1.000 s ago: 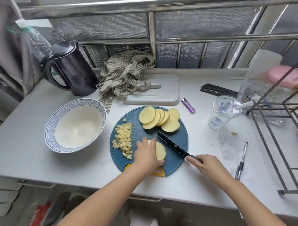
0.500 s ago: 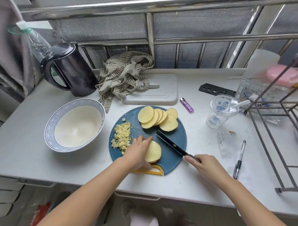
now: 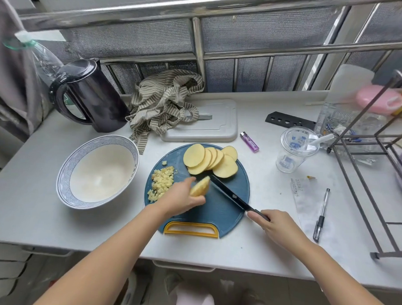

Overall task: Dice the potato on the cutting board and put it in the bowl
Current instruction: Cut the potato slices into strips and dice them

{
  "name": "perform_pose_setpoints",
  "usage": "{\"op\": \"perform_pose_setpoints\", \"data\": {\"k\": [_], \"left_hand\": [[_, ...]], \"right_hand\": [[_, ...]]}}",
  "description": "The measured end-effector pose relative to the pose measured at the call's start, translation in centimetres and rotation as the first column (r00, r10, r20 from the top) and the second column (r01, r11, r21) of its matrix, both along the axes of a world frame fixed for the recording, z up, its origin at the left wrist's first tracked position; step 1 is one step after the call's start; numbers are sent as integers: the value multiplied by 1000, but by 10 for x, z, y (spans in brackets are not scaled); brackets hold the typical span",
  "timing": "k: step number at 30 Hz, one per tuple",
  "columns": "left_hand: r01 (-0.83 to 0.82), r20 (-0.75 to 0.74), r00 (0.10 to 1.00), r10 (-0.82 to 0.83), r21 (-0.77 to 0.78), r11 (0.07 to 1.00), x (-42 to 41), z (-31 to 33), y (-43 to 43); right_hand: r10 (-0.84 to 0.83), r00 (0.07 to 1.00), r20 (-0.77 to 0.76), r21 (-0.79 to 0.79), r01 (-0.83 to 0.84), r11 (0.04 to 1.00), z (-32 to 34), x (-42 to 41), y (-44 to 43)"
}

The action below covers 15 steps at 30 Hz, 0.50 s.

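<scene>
Potato slices (image 3: 200,187) lifted in left hand (image 3: 182,195), knife (image 3: 230,194) alongside

One bowl (image 3: 63,177), one knife (image 3: 228,194), two boards (image 3: 216,212) (image 3: 219,121), one pen (image 3: 321,216)

Bare tabletop (image 3: 33,215) is open near-left, round the bowl (image 3: 65,170). The gap from bowl to cutting board (image 3: 216,216) is narrow but free; diced potato (image 3: 161,183) sits on the board edge facing it. Board centre is taken: left grip (image 3: 182,197) holds a potato piece (image 3: 200,187), and the knife (image 3: 230,195) runs diagonally to the right grip (image 3: 277,228). Potato slices (image 3: 209,160) fill the far part. Far side is blocked by kettle (image 3: 94,98), striped cloth (image 3: 165,105) and grey tray (image 3: 219,121). Right side is cluttered: lighter (image 3: 249,141), plastic cup (image 3: 296,148), pen (image 3: 321,216), wire rack (image 3: 365,181).
</scene>
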State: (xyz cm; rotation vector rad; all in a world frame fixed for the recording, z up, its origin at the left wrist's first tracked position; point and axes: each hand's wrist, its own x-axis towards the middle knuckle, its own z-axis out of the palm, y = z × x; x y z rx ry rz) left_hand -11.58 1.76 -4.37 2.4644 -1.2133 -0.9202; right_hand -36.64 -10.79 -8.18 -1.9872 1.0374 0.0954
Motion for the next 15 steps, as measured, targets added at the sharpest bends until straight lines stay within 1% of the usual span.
{"op": "perform_pose_setpoints", "data": {"k": [1,2,5,6,8,10,12,13,14,15], "left_hand": [[-46,-6,999,46,-21,999,2,2,-3],[-57,25,998,58,-33,998,3,5,-5],[-18,213,976,37,-92,996,8,10,-11],[-9,255,966,38,-111,994,12,9,-12],[2,257,966,28,-114,993,18,8,-13],[-1,175,984,21,-111,994,22,9,-11],[-57,59,996,65,-133,989,25,12,-12],[-88,-37,996,84,-124,988,27,13,-12],[-121,-168,980,103,-97,988,27,13,-12],[-142,-308,944,119,-51,989,26,11,-14]], "right_hand": [[1,1000,1,3,-1,1000,0,0,0],[-1,1000,3,7,1,1000,1,0,0],[-5,1000,2,12,5,1000,2,0,0],[-7,1000,3,13,7,1000,3,0,0],[-8,1000,5,14,8,1000,3,-1,1],[-11,1000,1,15,11,1000,4,-1,2],[-17,1000,-1,12,17,1000,6,-1,2],[-17,1000,-4,9,17,1000,8,-2,2],[-17,1000,-7,8,17,1000,9,-2,2],[-24,1000,-10,11,24,1000,9,-4,2]]}}
